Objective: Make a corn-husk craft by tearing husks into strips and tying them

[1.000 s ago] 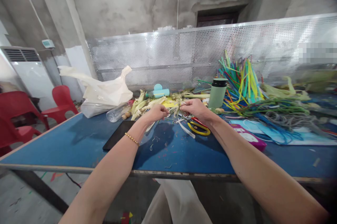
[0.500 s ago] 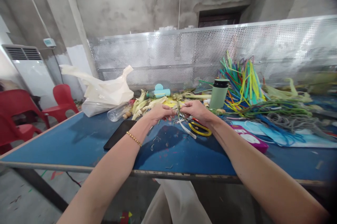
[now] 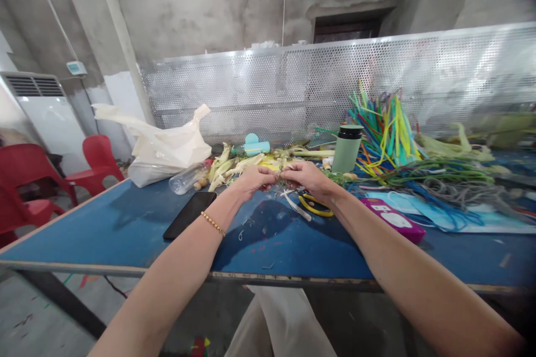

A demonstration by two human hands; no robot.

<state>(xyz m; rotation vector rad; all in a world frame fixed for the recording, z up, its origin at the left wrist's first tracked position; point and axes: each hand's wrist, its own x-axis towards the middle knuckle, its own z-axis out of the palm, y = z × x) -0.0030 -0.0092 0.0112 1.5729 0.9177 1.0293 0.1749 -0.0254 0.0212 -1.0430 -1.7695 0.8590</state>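
The left hand (image 3: 257, 178) and the right hand (image 3: 306, 177) are meeting above the bench (image 3: 125, 228), each grip pressing thumb against fingers and apparently pinching a wisp of pale plant fibre (image 3: 279, 176). The fibre is sitting between the fingertips, its ends too small to trace; two hands are probably sharing it because something so thin would be slipping from one. Both forearms are reaching in over the bench edge, probably steadying that fine pinch.

The yellow-handled scissors (image 3: 321, 213) are lying just beneath the right wrist, presumably staying handy for trimming, and a white strip (image 3: 298, 207) is lying beside them. Corn husks (image 3: 221, 170) are spreading beyond the left hand, seemingly within reach as material. The black tablet or phone (image 3: 189, 216) is lying flat near the left forearm, while the green tumbler (image 3: 347, 151) is standing upright behind the right hand, likely out of the working spot.
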